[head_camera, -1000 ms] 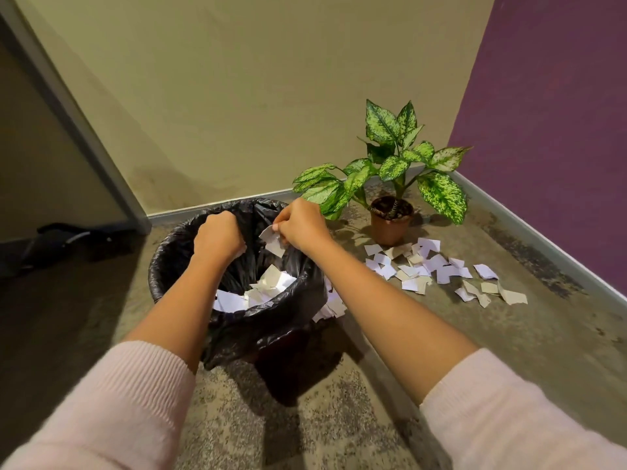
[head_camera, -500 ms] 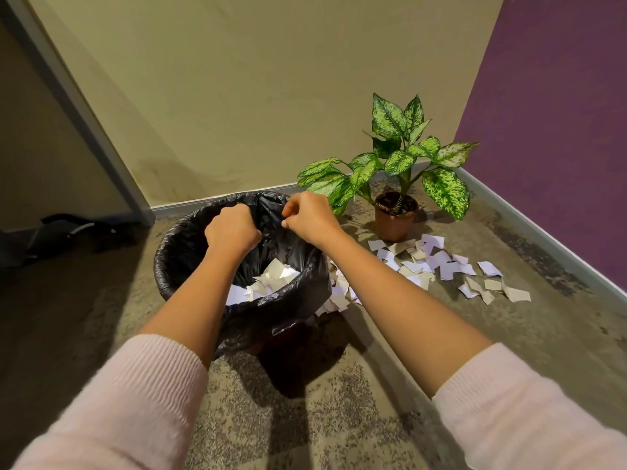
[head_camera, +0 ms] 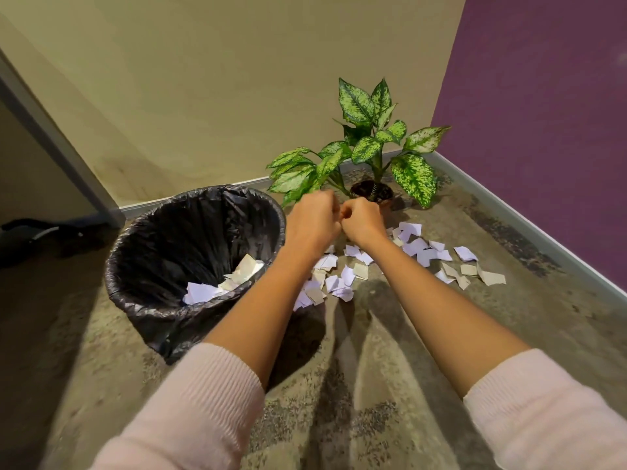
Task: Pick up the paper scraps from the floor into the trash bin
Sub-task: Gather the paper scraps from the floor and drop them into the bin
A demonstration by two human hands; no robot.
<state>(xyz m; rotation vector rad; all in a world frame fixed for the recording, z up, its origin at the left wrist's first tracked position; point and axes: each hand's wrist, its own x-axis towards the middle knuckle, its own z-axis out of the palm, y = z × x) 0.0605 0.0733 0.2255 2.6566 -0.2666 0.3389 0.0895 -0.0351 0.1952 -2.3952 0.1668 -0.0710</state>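
At the left stands the black-lined trash bin (head_camera: 176, 239), some paper scraps (head_camera: 203, 291) already lying in its bottom; just right of its rim both forearms reach forward side by side. The left hand (head_camera: 314, 220) and the right hand (head_camera: 361, 222) hang knuckle to knuckle, nearly touching, backs up, fingers curled together into loose fists with no paper showing in either. The scraps left on the floor (head_camera: 509, 334) lie below and right of the fists: a near cluster (head_camera: 342, 278) under the wrists, closest to the left hand, and a longer scatter (head_camera: 424, 251) trailing rightward past the potted plant (head_camera: 369, 154), which I judge suits the right hand; the fists must uncurl and drop
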